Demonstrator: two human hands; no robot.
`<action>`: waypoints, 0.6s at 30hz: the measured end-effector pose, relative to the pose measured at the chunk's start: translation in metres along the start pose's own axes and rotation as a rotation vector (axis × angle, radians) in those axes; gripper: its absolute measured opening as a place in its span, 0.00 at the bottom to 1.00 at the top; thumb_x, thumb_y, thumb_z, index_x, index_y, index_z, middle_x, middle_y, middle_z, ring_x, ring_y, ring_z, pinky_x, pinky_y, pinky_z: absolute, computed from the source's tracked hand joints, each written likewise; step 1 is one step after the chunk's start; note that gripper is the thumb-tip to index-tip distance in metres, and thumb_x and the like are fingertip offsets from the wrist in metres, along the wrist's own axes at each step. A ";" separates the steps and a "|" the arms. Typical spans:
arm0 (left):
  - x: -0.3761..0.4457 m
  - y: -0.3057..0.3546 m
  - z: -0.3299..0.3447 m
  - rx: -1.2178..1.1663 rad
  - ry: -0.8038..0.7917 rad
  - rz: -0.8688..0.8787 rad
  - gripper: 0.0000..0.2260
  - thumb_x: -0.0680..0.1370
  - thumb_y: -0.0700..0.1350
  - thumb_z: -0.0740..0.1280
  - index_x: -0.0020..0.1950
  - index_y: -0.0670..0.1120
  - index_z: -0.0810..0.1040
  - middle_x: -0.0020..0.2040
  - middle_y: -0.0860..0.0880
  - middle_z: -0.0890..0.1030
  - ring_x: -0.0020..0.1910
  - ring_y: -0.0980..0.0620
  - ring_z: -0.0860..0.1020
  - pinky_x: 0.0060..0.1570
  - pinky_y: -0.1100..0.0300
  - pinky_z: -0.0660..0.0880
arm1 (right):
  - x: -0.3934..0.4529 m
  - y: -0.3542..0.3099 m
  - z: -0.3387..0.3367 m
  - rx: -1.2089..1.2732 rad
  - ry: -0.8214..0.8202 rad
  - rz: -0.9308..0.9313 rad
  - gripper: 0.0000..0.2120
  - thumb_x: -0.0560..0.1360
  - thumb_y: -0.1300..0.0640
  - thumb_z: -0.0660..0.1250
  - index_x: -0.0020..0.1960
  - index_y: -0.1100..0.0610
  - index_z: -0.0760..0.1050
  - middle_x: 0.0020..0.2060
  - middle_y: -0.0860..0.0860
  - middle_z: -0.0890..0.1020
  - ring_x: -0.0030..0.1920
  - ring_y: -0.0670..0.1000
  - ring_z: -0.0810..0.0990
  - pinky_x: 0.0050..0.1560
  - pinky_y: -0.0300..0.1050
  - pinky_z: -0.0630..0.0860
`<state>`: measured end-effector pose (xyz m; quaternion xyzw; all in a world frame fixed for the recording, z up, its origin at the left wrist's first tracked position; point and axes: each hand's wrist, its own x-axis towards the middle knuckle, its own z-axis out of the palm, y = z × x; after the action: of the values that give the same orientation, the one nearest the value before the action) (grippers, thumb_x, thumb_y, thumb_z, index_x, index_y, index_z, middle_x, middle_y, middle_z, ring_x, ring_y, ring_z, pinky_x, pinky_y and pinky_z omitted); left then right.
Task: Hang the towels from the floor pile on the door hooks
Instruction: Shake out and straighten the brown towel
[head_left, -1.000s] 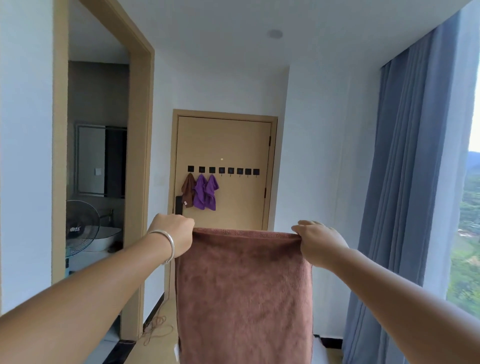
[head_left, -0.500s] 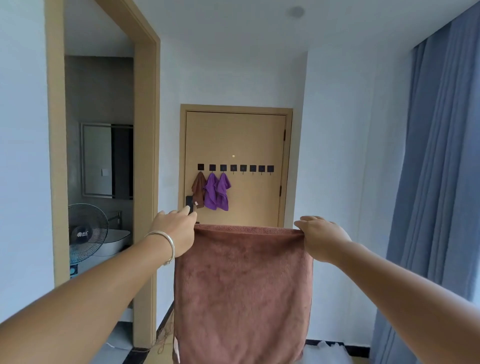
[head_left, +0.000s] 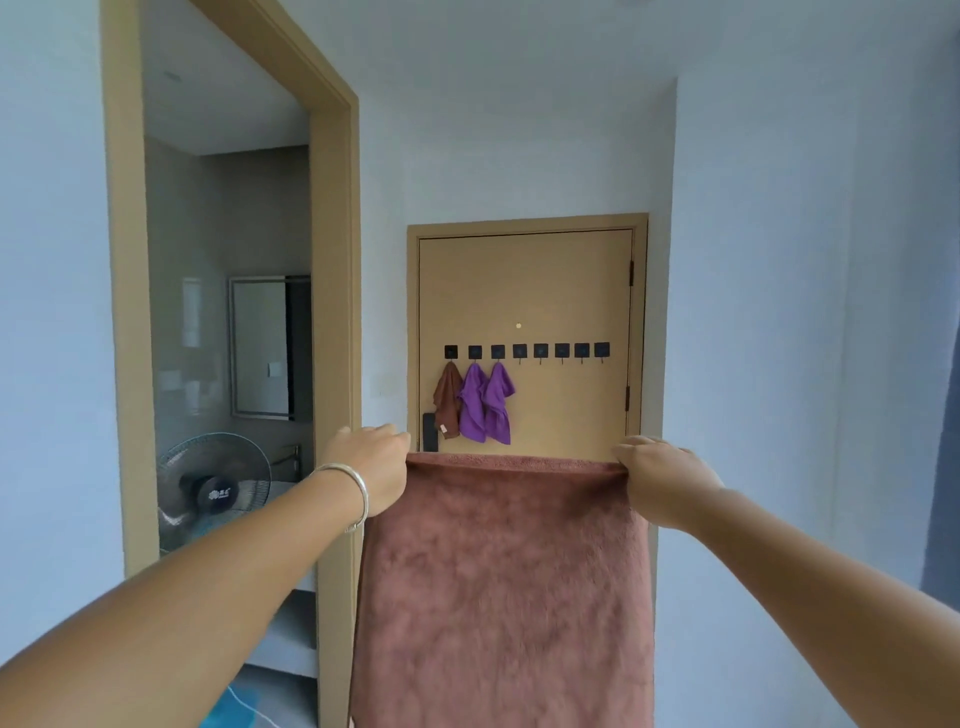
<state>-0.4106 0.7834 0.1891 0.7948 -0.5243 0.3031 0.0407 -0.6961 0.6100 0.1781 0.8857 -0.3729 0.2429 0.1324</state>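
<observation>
White-walled hallway, tan door (head_left: 524, 291) ahead; left hand (head_left: 370, 467) and right hand (head_left: 662, 480) each grip the brown towel's (head_left: 504, 592) top corners.

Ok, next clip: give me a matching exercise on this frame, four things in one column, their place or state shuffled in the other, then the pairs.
Things:
1. large brown towel
2. small brown towel
3. two purple towels
4. fan

Place or state:
A. on the second and third hooks from the left
B. behind the doorway on the left
C. held by its top corners in both hands
D. on the leftmost hook

Pairs: 1-C, 2-D, 3-A, 4-B
</observation>
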 end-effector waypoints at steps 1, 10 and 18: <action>0.013 0.006 0.001 0.012 0.011 0.003 0.07 0.76 0.37 0.53 0.45 0.48 0.66 0.43 0.51 0.69 0.42 0.49 0.70 0.46 0.55 0.64 | 0.011 0.010 0.005 0.002 0.008 0.008 0.15 0.74 0.66 0.55 0.50 0.49 0.74 0.52 0.45 0.76 0.58 0.50 0.74 0.56 0.46 0.72; 0.099 0.049 0.049 0.034 -0.008 -0.008 0.07 0.75 0.36 0.53 0.43 0.48 0.66 0.42 0.51 0.69 0.40 0.49 0.69 0.46 0.55 0.66 | 0.085 0.079 0.057 0.017 -0.009 0.006 0.15 0.71 0.67 0.54 0.43 0.48 0.70 0.48 0.44 0.74 0.56 0.51 0.74 0.46 0.43 0.67; 0.179 0.049 0.108 0.019 0.013 0.032 0.07 0.76 0.37 0.54 0.44 0.48 0.67 0.43 0.52 0.70 0.42 0.49 0.71 0.45 0.56 0.66 | 0.149 0.111 0.117 0.009 -0.011 0.036 0.24 0.72 0.66 0.53 0.62 0.50 0.74 0.63 0.47 0.76 0.65 0.51 0.71 0.61 0.46 0.69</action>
<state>-0.3579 0.5754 0.1827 0.7848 -0.5335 0.3138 0.0316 -0.6477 0.3957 0.1636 0.8807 -0.3884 0.2420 0.1221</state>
